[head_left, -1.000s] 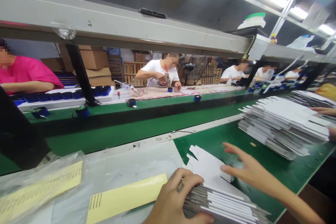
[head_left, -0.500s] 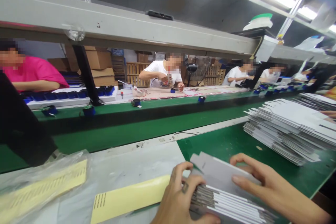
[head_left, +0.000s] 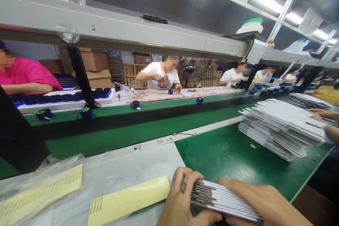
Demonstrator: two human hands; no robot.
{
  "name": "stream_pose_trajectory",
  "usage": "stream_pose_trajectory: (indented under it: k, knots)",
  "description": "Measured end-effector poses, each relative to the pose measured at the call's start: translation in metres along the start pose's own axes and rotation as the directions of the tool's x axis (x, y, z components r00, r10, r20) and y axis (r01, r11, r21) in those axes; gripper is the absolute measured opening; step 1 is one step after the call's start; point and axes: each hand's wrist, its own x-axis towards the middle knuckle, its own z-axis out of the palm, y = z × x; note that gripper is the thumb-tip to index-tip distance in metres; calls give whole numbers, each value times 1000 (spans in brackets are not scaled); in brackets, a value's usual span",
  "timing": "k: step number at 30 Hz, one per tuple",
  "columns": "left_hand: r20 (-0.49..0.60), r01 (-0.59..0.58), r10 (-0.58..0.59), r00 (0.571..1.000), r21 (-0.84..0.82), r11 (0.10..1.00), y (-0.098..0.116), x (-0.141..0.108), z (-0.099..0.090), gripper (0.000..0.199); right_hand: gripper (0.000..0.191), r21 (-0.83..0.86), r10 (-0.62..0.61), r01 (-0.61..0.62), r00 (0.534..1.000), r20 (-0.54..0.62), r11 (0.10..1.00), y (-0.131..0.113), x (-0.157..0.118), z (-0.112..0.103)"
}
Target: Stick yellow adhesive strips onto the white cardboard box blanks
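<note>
A bundle of flat folded cardboard boxes [head_left: 225,199], white with grey edges, is held between my two hands at the bottom of the view. My left hand [head_left: 182,197] grips its left end, fingers over the top and thumb low on the near side. Along its right side, my right hand [head_left: 256,201] is wrapped round the bundle; part of its fingers is hidden. Just left of my left hand lies a yellow label sheet [head_left: 129,199] with small dark print at one end. Farther left, another yellow sheet [head_left: 42,190] lies in a clear plastic bag.
A tall stack of flat cardboard boxes [head_left: 283,127] stands on the green tabletop [head_left: 212,159] at right, with another person's hand [head_left: 325,114] on it. Beyond runs a green conveyor [head_left: 111,130] with blue round parts [head_left: 86,113]. Co-workers sit behind; a shelf beam [head_left: 119,24] crosses above.
The bundle's top face has tipped out of sight, leaving its edges toward me. My right hand has moved from above it to its side. The other person's hand has come farther onto the stack.
</note>
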Motion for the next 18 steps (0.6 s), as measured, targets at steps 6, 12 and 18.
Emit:
stream_pose_trajectory:
  k: [6,12,18]
  knots:
    - [-35,218,-225,974,-140,966,1,-2,14,101,85,-149,162,-159,987,11,976,16,-1,4]
    - [-134,219,-254,958,-236,947,-10,-11,27,101,56,-18,277,-279,943,184,960,-21,4,-7]
    - [-220,-85,65,973,-81,993,-24,-13,34,81,32,-81,297,-286,937,186,955,-35,3,-28]
